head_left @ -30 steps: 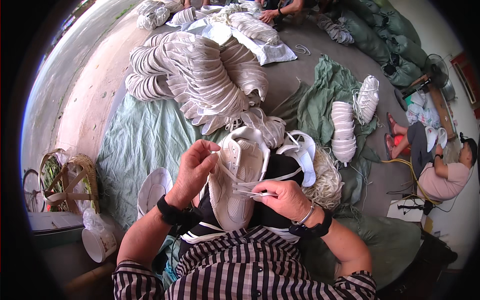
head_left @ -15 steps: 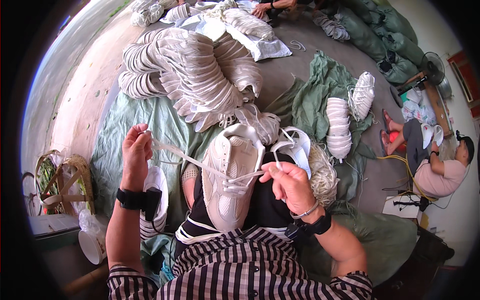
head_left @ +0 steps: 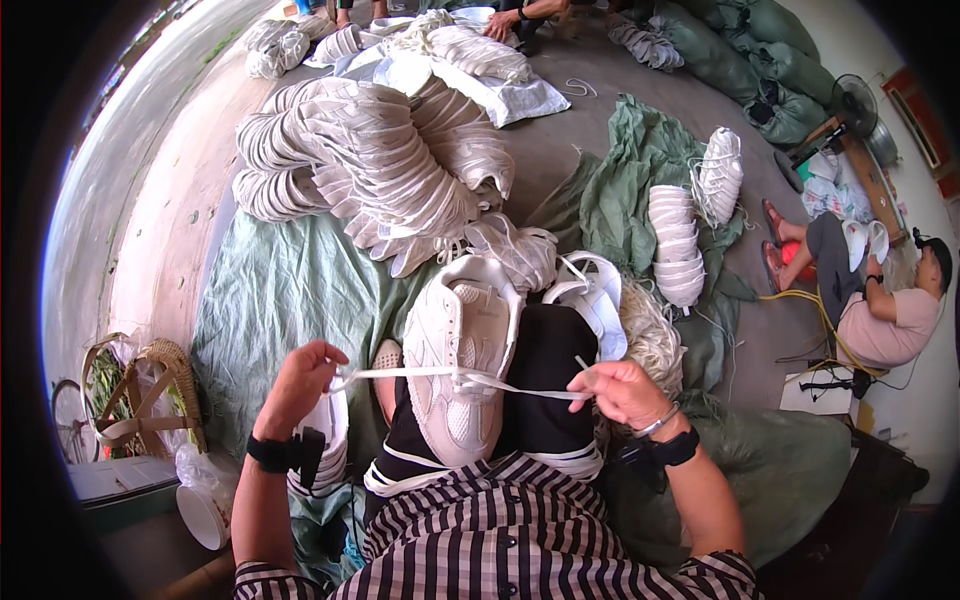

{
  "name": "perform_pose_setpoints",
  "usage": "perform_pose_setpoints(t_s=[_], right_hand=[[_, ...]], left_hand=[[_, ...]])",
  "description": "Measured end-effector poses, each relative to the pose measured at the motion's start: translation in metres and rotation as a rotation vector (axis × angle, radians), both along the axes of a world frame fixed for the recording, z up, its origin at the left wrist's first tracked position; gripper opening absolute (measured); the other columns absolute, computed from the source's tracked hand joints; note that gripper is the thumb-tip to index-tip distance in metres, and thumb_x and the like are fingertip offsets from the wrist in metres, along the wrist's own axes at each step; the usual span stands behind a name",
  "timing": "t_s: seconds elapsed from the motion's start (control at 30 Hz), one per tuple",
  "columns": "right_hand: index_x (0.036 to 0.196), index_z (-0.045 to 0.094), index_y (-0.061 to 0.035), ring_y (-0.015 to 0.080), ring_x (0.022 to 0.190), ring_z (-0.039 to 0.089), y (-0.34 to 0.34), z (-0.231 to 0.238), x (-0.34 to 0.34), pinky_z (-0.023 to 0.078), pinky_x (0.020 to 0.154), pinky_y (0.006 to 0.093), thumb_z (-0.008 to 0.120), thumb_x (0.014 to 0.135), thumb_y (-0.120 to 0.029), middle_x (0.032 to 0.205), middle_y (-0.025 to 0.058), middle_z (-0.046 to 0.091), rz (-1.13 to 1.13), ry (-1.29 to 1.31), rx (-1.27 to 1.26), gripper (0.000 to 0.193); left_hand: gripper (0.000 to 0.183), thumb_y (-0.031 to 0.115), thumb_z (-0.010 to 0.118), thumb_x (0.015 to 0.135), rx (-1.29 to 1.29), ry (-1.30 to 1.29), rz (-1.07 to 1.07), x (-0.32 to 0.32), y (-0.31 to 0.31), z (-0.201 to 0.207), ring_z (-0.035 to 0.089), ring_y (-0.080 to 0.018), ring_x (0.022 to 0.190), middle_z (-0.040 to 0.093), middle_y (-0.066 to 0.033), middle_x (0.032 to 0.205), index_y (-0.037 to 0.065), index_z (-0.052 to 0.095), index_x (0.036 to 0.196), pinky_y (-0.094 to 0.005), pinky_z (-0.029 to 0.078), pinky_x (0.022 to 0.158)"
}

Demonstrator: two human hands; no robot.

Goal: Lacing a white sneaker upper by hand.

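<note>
A beige and white sneaker (head_left: 463, 365) rests on my lap, its toe toward me. A flat white shoelace (head_left: 525, 388) runs through its lowest eyelets and stretches out to both sides. My left hand (head_left: 302, 383) pinches one end of the lace, left of the shoe. On the right, my right hand (head_left: 622, 392) pinches the other part, with a short tip sticking up above the fingers. The lace looks taut and nearly level across the shoe. The upper eyelets carry no lace.
Beyond my knees lies a large pile of stacked shoe uppers (head_left: 365, 160) on green sheeting (head_left: 270, 300). A heap of white laces (head_left: 648, 340) and a white shoe piece (head_left: 592, 300) sit by my right knee. Another person (head_left: 885, 300) sits at the right, handling a white shoe piece.
My left hand has come down and toward the shoe. My right hand has moved right and slightly down, and the slack lace is now pulled straight.
</note>
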State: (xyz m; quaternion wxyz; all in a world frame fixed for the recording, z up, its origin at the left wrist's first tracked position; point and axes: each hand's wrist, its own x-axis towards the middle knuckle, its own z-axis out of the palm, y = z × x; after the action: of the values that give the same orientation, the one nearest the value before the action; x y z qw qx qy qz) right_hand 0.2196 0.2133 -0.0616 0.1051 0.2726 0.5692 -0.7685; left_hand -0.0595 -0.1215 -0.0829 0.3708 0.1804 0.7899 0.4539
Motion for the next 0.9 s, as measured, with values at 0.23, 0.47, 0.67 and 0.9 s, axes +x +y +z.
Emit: perform_pose_setpoints(t_s=[0.23, 0.47, 0.67, 0.9], right_hand=[[0.093, 0.057, -0.0029, 0.0212, 0.047, 0.056, 0.029, -0.015, 0.019, 0.043, 0.047, 0.0309, 0.05, 0.091, -0.022, 0.06, 0.0092, 0.062, -0.069, -0.091, 1.127, 0.021], [0.097, 0.064, -0.0013, 0.0116, 0.066, 0.061, -0.03, 0.009, -0.048, 0.049, 0.057, 0.0233, 0.055, 0.084, 0.002, 0.082, 0.0087, 0.064, -0.081, 0.453, 0.933, 0.016], [0.087, 0.056, -0.0016, 0.0161, 0.058, 0.063, -0.053, -0.001, -0.052, 0.048, 0.052, 0.0266, 0.059, 0.083, -0.004, 0.067, 0.0097, 0.063, 0.063, 0.299, 0.839, 0.005], [0.078, 0.056, -0.0004, 0.0196, 0.055, 0.061, -0.055, -0.006, -0.061, 0.045, 0.05, 0.0288, 0.063, 0.08, -0.007, 0.06, 0.0108, 0.059, 0.041, 0.318, 0.916, 0.009]], left_hand=[[0.009, 0.004, 0.052, 0.083, 0.56, -0.372, 0.067, 0.023, -0.022, 0.093, 0.038, -0.0034, 0.046, 0.045, 0.0017, 0.058, 0.002, 0.052, 0.092, -0.0179, 0.028, 0.038], [0.019, 0.006, 0.045, 0.091, 0.353, -0.066, 0.55, 0.004, 0.013, 0.015, 0.033, -0.0008, 0.046, 0.054, 0.002, 0.064, 0.006, 0.055, 0.107, -0.0168, 0.026, 0.04], [0.037, 0.002, 0.042, 0.091, 0.041, 0.536, 0.158, 0.008, 0.018, -0.02, 0.051, -0.0068, 0.062, 0.066, -0.0055, 0.083, 0.003, 0.043, 0.127, -0.0213, 0.042, 0.058], [0.021, 0.006, 0.044, 0.094, 0.398, -0.002, 0.024, 0.071, 0.072, 0.021, 0.061, -0.0135, 0.09, 0.065, -0.0082, 0.093, 0.0, 0.053, 0.112, -0.0256, 0.048, 0.074]])
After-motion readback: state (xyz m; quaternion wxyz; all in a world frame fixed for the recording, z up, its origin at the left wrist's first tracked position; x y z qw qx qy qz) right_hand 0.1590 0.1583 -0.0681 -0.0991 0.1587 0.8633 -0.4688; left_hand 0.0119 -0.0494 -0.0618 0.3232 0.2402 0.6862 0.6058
